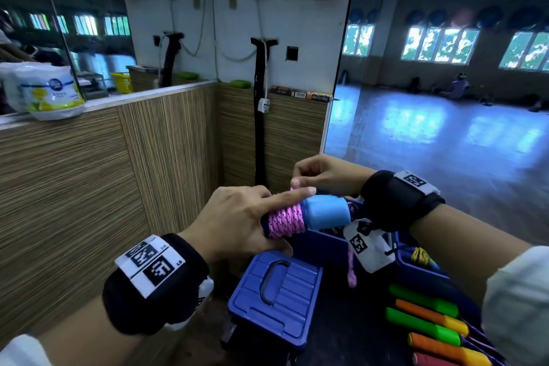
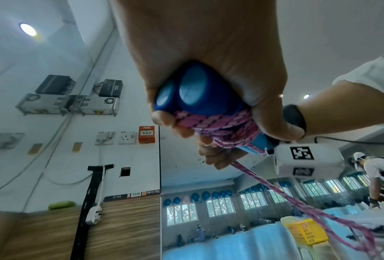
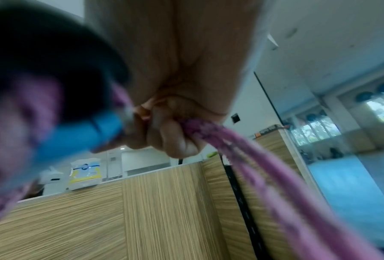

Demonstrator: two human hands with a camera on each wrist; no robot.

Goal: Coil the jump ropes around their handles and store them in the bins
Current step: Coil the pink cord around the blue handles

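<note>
My left hand grips the blue handles, several pink rope turns wound on. My right hand pinches the loose tail. Winding unfinished; the bin beyond waits.

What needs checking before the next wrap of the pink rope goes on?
1. Left hand grips the blue handles together: ok.
2. Left index finger pins the pink coil: ok.
3. Right hand pinches the rope: ok.
4. Loose tail free of snags: cannot tell.
5. Rope fully wound: not ok, slack still hangs.
6. Open blue bin below, room inside: cannot tell.
</note>
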